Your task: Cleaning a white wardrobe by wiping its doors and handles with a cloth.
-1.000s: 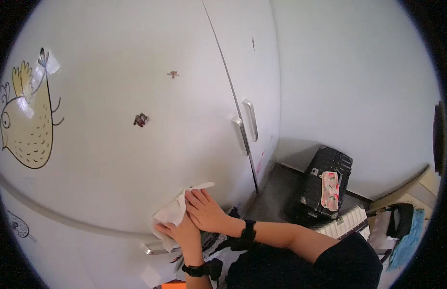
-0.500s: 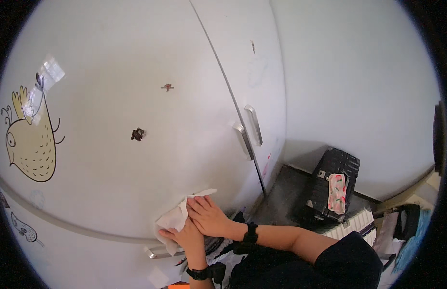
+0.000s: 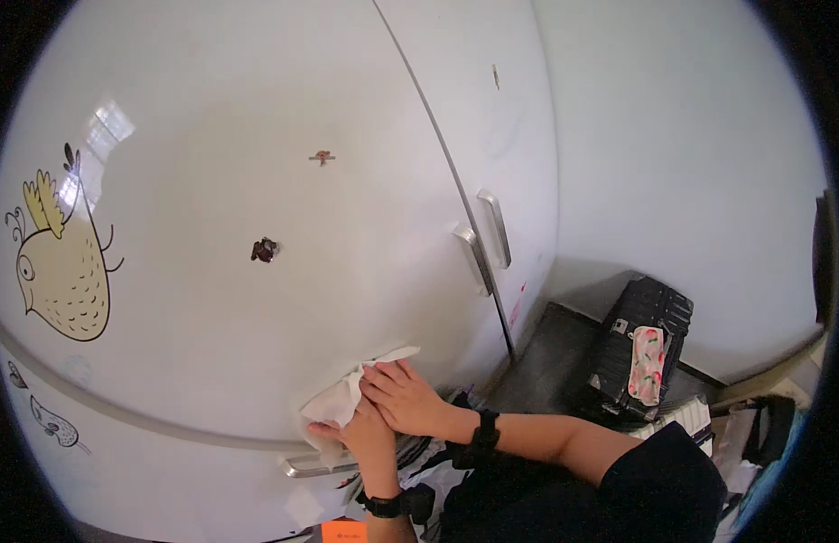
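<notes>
Against the lower part of a white glossy cabinet door [image 3: 193, 353], a white wipe [image 3: 333, 404] lies bunched and creased under both my hands. My left hand [image 3: 367, 441] grips its lower part, with the thumb across the cloth. Slightly higher and to the right, my right hand [image 3: 403, 395] presses on the wipe, its fingers bent over the edge. The two hands touch, and some left fingers are hidden behind the right hand. Black bands circle both wrists. Above are a dark brown stuck-on patch [image 3: 266, 250] and a smaller reddish-brown mark [image 3: 322, 157].
Two metal handles [image 3: 475, 260] flank the door gap, and a horizontal drawer handle [image 3: 315, 466] sits just below my hands. A yellow bird decal [image 3: 71, 281] is at the left. On the floor to the right stands a black suitcase [image 3: 619, 335] bearing a pink patterned pouch [image 3: 647, 365].
The view has shifted a little, so the door and suitcase sit slightly farther right. Both hands stay on the wipe at nearly the same spot on the door.
</notes>
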Tool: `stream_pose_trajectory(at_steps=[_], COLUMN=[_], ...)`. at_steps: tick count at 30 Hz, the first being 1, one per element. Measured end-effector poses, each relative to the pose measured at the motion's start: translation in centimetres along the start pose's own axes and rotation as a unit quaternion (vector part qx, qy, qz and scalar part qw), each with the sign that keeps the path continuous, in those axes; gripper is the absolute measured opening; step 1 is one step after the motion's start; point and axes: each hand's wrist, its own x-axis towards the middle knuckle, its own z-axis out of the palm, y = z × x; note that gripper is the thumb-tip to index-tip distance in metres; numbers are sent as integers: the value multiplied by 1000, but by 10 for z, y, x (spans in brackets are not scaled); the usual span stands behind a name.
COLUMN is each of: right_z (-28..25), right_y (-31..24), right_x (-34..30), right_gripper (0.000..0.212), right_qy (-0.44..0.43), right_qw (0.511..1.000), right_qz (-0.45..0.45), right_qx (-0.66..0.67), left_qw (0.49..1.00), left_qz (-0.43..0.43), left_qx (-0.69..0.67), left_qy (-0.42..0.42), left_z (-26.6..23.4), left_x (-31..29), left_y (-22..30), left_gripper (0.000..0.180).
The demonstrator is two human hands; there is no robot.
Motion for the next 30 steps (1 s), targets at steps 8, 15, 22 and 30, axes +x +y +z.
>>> stream_pose_trajectory(at_steps=[8,15,22,30], right_z=[-20,-73,-108,-90], right_y=[22,57,81,79], right_x=[14,52,71,33], right_gripper=[44,47,51,51], right_qy=[21,127,182,110], right_qw=[1000,989,981,990], right_qz=[-19,61,65,91], right_qx=[-7,-39,-16,12], left_qw=[993,985,956,976], left_qz=[-25,134,168,165], left_qx=[-106,-17,-1,-8], left_qy=[-42,103,242,140], left_z=[-12,-91,-88,-37], left_x=[23,92,123,76], left_y=[27,86,117,109], left_gripper=[43,39,36,36])
